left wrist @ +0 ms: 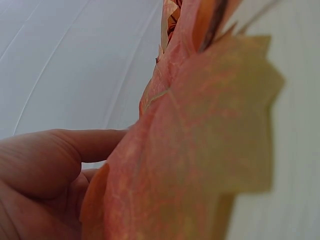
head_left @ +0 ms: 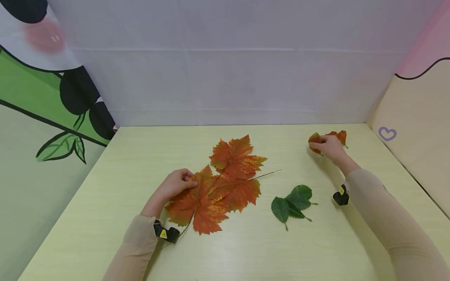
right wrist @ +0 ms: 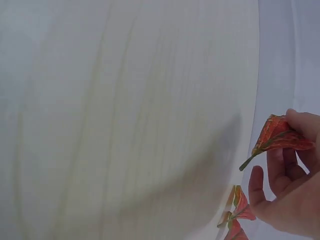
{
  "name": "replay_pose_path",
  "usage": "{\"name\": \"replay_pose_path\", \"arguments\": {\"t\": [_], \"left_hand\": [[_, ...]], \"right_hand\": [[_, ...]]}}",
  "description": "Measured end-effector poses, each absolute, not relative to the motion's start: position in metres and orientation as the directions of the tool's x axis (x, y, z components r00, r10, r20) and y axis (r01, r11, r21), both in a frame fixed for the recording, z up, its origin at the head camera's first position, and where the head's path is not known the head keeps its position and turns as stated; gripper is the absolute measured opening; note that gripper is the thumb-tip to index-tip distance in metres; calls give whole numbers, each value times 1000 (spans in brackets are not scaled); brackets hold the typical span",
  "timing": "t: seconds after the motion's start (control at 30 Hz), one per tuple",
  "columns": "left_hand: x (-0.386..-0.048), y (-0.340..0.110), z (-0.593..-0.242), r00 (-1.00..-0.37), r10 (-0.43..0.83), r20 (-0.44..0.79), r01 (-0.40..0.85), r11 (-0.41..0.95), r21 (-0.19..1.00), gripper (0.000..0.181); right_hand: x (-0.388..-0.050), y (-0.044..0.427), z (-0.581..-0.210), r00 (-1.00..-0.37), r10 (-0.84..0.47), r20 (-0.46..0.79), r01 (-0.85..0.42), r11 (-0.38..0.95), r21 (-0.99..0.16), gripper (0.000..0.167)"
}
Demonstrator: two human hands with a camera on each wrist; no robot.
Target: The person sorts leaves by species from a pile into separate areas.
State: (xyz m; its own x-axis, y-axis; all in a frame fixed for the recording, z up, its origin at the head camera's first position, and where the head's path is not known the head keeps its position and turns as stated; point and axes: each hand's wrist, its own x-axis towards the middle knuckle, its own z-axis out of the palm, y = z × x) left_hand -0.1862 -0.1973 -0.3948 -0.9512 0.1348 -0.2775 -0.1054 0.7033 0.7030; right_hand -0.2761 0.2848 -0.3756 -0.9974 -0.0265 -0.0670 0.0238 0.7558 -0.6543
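Note:
Several large orange maple leaves overlap at the middle of the table, the top one [head_left: 237, 158] farthest back. My left hand [head_left: 177, 183] pinches the edge of the nearest maple leaf [head_left: 205, 208] between thumb and fingers. In the left wrist view that leaf [left wrist: 175, 140] fills much of the picture and hides some fingertips. At the back right, my right hand [head_left: 332, 148] holds a small red-and-green leaf [right wrist: 280, 135] by its edge, above the table. Other small red-orange leaves [head_left: 341, 136] lie just beyond that hand, partly hidden by it.
Several green leaves [head_left: 299, 197] lie in a small overlapping group right of the maple leaves. A pale wood-grain table [head_left: 246, 253] carries everything. White cloth [head_left: 225, 86] stands behind its back edge, with printed panels at both sides.

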Motion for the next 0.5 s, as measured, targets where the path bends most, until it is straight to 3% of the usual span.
{"name": "replay_pose_path", "arguments": {"t": [0.27,0.5], "left_hand": [[-187,-197,-395,-952,144,-272,-98,697,710,31],[-188,-198,-397,-953,149,-265,-88,699,710,31]], "right_hand": [[-283,288,-379,-994,40,-97,94,753,-651,65],[-284,287,-382,-993,100,-63,116,724,-679,56]]}}
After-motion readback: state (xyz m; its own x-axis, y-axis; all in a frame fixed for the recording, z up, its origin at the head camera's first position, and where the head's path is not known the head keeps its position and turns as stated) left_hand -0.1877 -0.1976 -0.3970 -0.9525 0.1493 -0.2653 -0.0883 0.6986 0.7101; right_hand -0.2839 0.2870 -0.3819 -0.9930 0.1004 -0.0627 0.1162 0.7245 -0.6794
